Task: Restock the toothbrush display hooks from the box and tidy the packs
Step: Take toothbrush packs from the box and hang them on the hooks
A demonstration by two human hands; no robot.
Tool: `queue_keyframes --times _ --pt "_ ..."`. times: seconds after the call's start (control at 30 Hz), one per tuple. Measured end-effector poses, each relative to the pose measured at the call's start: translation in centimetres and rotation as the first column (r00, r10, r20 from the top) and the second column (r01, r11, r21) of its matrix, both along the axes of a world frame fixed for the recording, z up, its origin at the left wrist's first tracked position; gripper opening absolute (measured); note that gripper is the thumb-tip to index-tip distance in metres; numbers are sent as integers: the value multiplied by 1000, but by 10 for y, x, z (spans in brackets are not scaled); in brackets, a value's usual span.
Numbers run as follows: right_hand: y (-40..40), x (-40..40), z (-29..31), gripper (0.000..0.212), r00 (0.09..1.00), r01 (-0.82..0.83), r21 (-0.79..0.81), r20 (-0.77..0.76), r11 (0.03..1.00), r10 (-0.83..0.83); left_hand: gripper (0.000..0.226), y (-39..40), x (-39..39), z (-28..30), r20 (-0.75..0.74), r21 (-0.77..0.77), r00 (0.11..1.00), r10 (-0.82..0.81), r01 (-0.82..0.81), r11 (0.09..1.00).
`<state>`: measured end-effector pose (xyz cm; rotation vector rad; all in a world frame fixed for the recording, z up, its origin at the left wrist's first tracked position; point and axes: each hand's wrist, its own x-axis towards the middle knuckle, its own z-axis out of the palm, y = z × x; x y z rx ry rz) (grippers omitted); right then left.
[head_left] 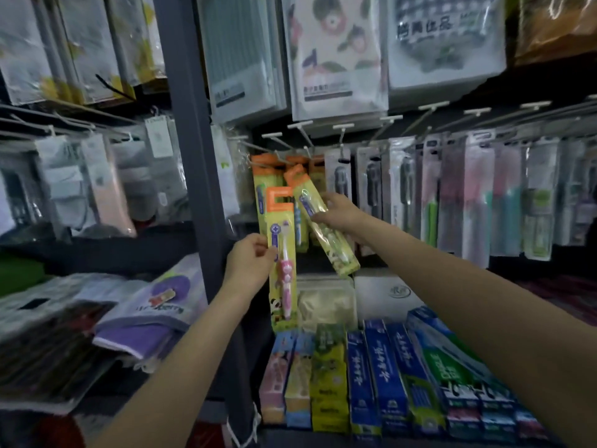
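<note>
My left hand (pixel 250 261) pinches the edge of a yellow toothbrush pack with an orange top and a pink brush (pixel 282 247), held upright below the hooks. My right hand (pixel 339 215) grips a second yellow pack (pixel 318 218), tilted with its orange top up near a wire hook (pixel 281 158). Behind them, more yellow packs (pixel 263 179) hang from the hooks. The box is not in view.
A dark upright post (pixel 193 156) stands just left of the hooks. To the right hang several clear toothbrush packs (pixel 452 195). Toothpaste cartons (pixel 371 376) line the shelf below, with bagged goods (pixel 145 312) at the left.
</note>
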<state>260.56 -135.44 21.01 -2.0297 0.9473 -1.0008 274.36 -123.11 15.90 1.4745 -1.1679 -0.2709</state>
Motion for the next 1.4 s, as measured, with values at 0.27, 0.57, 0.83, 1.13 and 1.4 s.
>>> queue_keyframes --times 0.27,0.57,0.83,1.13,1.4 --pt "-31 0 -2 58 995 23 1 100 1000 -23 5 -13 1 -4 99 -44 993 67 -63 997" --pt "-21 11 16 52 898 13 -384 -402 923 -180 16 -30 2 -7 -150 -35 979 139 -146 989" --pt "14 -28 10 32 953 125 -432 -199 893 -229 19 -22 -4 -6 -229 -53 966 116 -131 990" --pt "13 31 39 44 981 -39 -335 -193 941 -28 25 -29 1 3 -312 -30 947 77 -91 995" --pt "16 32 -3 45 1000 18 -135 -9 991 -20 19 -26 1 2 -329 -34 944 11 -23 999"
